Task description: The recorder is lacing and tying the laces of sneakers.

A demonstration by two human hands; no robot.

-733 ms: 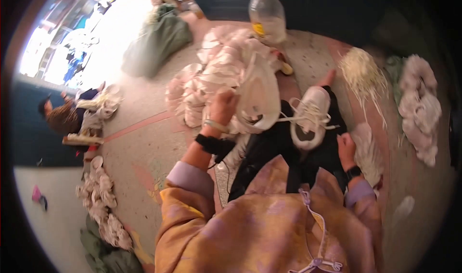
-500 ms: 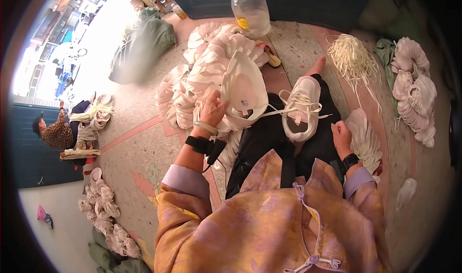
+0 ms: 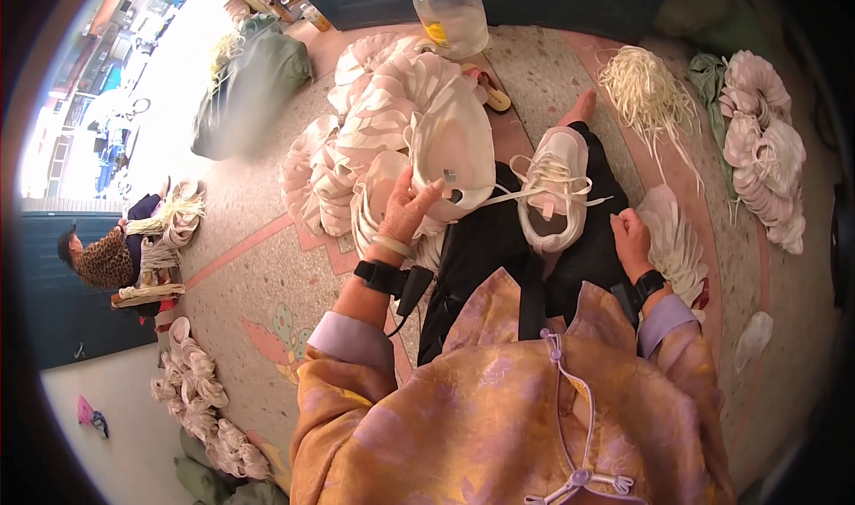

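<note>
One speckled floor [image 3: 227,305] with pink bands. At far left, one other person [image 3: 102,263], seated. In the middle, one big heap of white shoe tops [image 3: 383,104]; up and left from there, one bulky green sack [image 3: 254,95]. Three lesser piles besides: one left pile [image 3: 191,371], one right pile [image 3: 770,166], one small fan [image 3: 674,238] of shoe tops beside the black trousers [image 3: 574,278]. One clear bottle [image 3: 451,24] just beyond the big heap. One tangle of pale laces [image 3: 646,82] at upper right. At the heap's near right edge, one open shoe top [image 3: 456,140]. On the lap, opening toward the body, one laced shoe top [image 3: 554,171]. One sandal [image 3: 490,91] near the bottle. Two hands: left hand [image 3: 411,209] at the near edge of the open shoe top, thumb and forefinger spread wide, contact hard to tell; right hand [image 3: 630,240] by the right thigh, fingers curled into a loose fist, contents hidden. Two lace ends [image 3: 598,202], one running left toward the open shoe top, one pointing right toward the fist
</note>
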